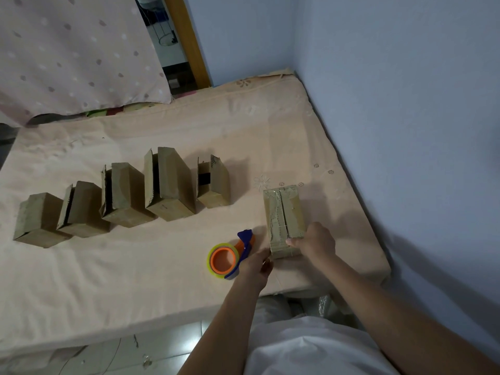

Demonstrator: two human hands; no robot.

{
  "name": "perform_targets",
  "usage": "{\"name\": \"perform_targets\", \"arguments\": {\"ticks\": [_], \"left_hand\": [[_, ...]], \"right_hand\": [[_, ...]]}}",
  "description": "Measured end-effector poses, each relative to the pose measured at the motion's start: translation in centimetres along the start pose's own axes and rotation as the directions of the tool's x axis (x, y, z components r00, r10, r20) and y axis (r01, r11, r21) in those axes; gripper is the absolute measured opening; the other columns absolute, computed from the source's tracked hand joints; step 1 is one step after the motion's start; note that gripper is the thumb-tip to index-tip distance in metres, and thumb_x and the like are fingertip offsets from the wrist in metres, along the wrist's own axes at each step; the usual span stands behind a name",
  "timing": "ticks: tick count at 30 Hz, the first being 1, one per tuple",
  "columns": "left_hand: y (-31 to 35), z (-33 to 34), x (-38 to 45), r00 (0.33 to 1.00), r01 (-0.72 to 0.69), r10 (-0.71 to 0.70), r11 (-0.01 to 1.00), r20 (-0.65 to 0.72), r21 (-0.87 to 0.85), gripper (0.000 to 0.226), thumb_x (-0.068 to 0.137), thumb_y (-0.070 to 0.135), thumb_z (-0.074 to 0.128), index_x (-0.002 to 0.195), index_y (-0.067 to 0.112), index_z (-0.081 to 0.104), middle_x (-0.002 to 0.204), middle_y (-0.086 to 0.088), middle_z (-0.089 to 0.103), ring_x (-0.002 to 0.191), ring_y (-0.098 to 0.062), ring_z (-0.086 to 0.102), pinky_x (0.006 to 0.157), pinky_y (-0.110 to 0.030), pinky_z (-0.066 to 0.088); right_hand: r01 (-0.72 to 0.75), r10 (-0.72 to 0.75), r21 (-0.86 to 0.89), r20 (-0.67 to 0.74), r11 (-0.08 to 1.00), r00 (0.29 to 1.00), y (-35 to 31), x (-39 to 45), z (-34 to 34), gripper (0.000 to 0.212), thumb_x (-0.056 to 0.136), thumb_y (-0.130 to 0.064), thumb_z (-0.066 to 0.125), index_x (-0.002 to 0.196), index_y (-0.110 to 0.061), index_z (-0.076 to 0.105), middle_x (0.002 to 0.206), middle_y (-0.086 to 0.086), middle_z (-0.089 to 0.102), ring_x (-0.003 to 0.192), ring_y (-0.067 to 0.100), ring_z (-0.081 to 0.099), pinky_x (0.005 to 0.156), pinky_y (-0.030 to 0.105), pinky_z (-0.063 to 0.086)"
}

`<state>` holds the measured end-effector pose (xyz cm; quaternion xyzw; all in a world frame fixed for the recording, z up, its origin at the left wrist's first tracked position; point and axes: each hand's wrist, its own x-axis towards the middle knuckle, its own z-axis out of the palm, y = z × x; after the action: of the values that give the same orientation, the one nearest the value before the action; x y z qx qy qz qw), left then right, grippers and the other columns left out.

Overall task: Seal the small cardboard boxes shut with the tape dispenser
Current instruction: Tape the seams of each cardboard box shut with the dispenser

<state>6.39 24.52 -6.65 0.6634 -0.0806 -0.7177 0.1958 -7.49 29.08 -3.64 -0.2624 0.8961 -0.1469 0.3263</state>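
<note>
With our right hand gripping the near end of the taped cardboard box at four o'clock and our left hand holding the tape dispenser beside it, we judge the box light, stiff, best held by its ends.

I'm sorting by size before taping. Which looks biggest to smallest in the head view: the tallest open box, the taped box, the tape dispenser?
1. Tallest open box
2. Taped box
3. Tape dispenser

The taped box lies nearer the camera, so the first two are unsure.
</note>
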Motion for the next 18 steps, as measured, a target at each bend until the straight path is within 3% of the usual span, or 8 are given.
{"name": "perform_targets", "arguments": {"ticks": [3,6,10,13,18], "left_hand": [[-0.2,0.4,-0.2,0.998,0.069,-0.069,0.995,0.006,-0.078,0.01,0.087,-0.006,0.07,0.084,0.0,0.062,0.082,-0.01,0.06,0.072,-0.017,0.054,0.068,-0.025,0.052],[-0.4,0.7,-0.4,0.998,0.067,-0.068,0.995,-0.007,-0.072,0.011,0.086,-0.002,0.072,0.083,0.004,0.063,0.081,-0.008,0.059,0.069,-0.015,0.052,0.058,-0.022,0.053],[-0.2,0.6,0.6,0.979,-0.152,0.168,0.979,-0.112,0.137,0.011,0.086,0.005,0.074,0.083,0.008,0.064,0.083,-0.008,0.062,0.072,-0.016,0.055,0.066,-0.029,0.053],[0.6,0.7,0.6,0.921,-0.312,0.374,0.875,-0.108,0.37,0.025,0.091,0.024,0.069,0.072,0.008,0.065,0.077,-0.01,0.07,0.062,-0.018,0.055,0.067,-0.032,0.05],[1.4,1.2,-0.6,0.881,-0.355,0.47,0.725,-0.046,0.59,0.035,0.095,0.032,0.054,0.075,0.005,0.064,0.072,-0.011,0.064,0.064,-0.022,0.057,0.062,-0.032,0.047]], "right_hand": [[0.009,-0.009,-0.007,-0.009,1.0,1.0,0.0,-0.1,0.0,0.055,0.074,-0.046,0.085,0.103,-0.008,0.058,0.11,0.007,0.069,0.099,0.028,0.067,0.085,0.04,0.055],[0.01,-0.01,-0.02,-0.006,1.0,1.0,-0.1,-0.1,-0.1,0.053,0.074,-0.046,0.085,0.102,-0.01,0.057,0.11,0.007,0.069,0.101,0.028,0.067,0.088,0.042,0.054],[0.011,-0.012,-0.042,-0.017,0.999,1.0,-0.3,-0.3,-0.2,0.05,0.075,-0.046,0.084,0.095,-0.014,0.05,0.111,0.007,0.069,0.102,0.028,0.066,0.088,0.04,0.052],[0.016,-0.017,-0.05,-0.016,0.999,1.0,-0.3,-0.3,-0.3,0.051,0.075,-0.047,0.084,0.091,-0.015,0.047,0.109,0.006,0.069,0.102,0.028,0.066,0.087,0.038,0.051],[0.024,-0.027,-0.097,-0.029,0.995,0.999,-0.3,-0.3,-0.3,0.052,0.072,-0.051,0.084,0.094,-0.014,0.055,0.105,0.005,0.069,0.1,0.027,0.065,0.082,0.034,0.047]]}}
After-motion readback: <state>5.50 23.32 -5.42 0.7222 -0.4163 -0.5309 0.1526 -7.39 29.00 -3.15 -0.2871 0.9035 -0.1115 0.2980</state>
